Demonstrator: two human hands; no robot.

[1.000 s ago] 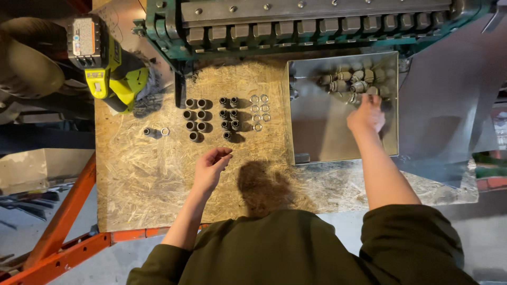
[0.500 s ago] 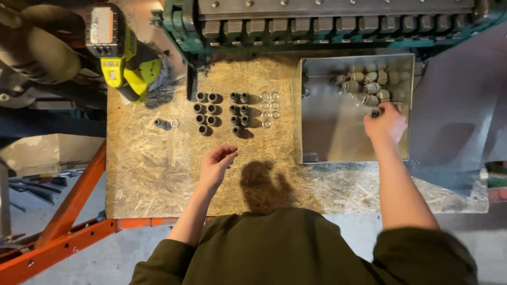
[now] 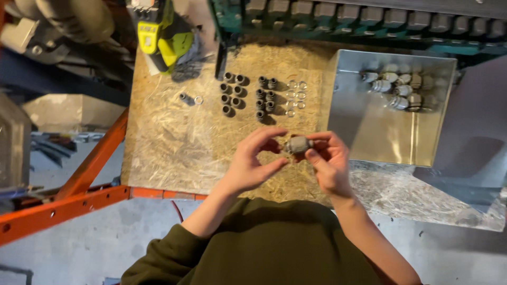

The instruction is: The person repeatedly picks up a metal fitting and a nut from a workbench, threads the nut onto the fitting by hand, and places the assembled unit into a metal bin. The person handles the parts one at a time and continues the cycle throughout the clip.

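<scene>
Both hands meet over the chipboard table (image 3: pixel 174 148): right hand (image 3: pixel 330 161) pinches a grey fitting (image 3: pixel 299 144), left hand (image 3: pixel 253 158) fingertips close on its other end (best twisted squarely, fitting kept level above the board).
</scene>
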